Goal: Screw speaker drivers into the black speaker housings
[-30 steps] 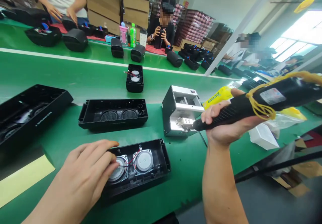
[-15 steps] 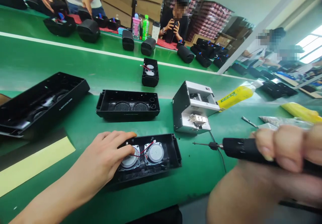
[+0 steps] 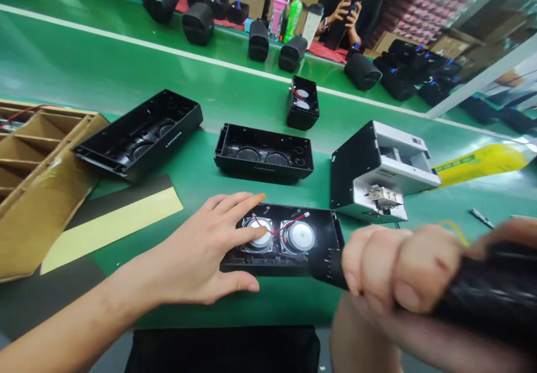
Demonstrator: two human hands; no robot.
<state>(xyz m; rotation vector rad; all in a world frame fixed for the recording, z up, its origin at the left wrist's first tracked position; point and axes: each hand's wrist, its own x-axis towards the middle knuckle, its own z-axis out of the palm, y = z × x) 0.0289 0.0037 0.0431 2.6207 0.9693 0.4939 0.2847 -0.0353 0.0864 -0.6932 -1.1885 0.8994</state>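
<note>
A black speaker housing (image 3: 319, 250) lies near the front edge of the green table, holding two round silver drivers joined by a red wire (image 3: 282, 229). My left hand (image 3: 210, 247) rests flat on its left end, fingers spread, fingertips on the left driver (image 3: 260, 235). My right hand (image 3: 398, 269) is very close to the camera and blurred, its fingers wrapped round a black electric screwdriver (image 3: 482, 297). The tool's front end points left at the housing's right end; its tip is hidden.
Behind stand an empty housing (image 3: 264, 155), a longer black housing (image 3: 138, 135), a small upright housing with drivers (image 3: 302, 103) and a grey screw feeder box (image 3: 377, 171). A cardboard divider box (image 3: 37, 183) is at left, a yellow bottle (image 3: 482, 163) at right. Other people work across the belt.
The view has shifted left and down. My right hand brought the screwdriver from the feeder box down toward the housing's right end. My left hand stayed on the left driver.
</note>
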